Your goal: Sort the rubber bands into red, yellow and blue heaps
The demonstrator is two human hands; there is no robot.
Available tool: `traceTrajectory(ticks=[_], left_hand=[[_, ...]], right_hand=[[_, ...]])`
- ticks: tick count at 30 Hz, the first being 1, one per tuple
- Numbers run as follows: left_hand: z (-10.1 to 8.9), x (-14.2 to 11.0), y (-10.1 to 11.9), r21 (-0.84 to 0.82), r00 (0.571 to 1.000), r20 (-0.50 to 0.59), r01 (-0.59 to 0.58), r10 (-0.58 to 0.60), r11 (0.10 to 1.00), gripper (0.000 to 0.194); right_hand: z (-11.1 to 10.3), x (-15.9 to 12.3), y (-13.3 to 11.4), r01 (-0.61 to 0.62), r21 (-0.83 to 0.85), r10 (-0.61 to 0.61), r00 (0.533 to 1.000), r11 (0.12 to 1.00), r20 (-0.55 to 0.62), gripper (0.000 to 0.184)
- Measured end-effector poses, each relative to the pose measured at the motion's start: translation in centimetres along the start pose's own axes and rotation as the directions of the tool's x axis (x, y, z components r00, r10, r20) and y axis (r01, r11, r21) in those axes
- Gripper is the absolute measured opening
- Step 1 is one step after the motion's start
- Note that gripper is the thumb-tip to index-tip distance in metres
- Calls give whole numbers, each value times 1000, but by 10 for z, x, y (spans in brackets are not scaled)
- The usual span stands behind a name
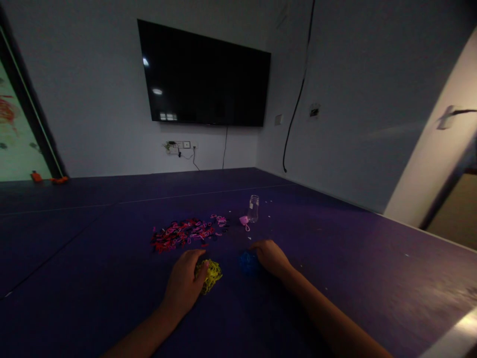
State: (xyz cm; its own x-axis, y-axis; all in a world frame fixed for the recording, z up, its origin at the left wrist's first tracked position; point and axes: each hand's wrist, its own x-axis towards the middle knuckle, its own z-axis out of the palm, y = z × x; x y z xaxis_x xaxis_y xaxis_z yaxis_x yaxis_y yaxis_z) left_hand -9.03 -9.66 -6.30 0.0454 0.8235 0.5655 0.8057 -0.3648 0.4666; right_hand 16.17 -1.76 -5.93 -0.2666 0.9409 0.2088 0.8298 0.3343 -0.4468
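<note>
Red pile (181, 234) at eleven o'clock from yellow; left hand (183, 282) cups the yellow pile (213, 275), grip apart; right hand (273, 257) touches the blue pile (247, 263) at three, grip unclear. Careless sweeps could mix colours!

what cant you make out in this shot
All in the head view:
- Yellow pile: its left part, behind the left hand.
- Blue pile: single pieces, lost in dim light and blur; its right edge meets the right hand.
- Whether either hand grips: the hands hide their own palms.
- Bottle: any print on its label, too small.
- Both elbows: cut off by the bottom edge.
</note>
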Motion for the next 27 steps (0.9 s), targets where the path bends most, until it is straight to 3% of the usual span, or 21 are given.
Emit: traceTrajectory(ticks=[6,11,27], left_hand=[[9,-5,-8,-61,987,155,41,-31,997,43],[7,-7,-4,-77,968,251,49,-28,996,46],[-1,-6,8,-108,953,303,49,-14,993,43]], right_hand=[[2,2,2,40,-15,-40,999,999,10,38],[1,1,-2,-17,-40,17,1000,999,8,37],[-3,-2,-12,-59,-192,78,993,980,90,50]])
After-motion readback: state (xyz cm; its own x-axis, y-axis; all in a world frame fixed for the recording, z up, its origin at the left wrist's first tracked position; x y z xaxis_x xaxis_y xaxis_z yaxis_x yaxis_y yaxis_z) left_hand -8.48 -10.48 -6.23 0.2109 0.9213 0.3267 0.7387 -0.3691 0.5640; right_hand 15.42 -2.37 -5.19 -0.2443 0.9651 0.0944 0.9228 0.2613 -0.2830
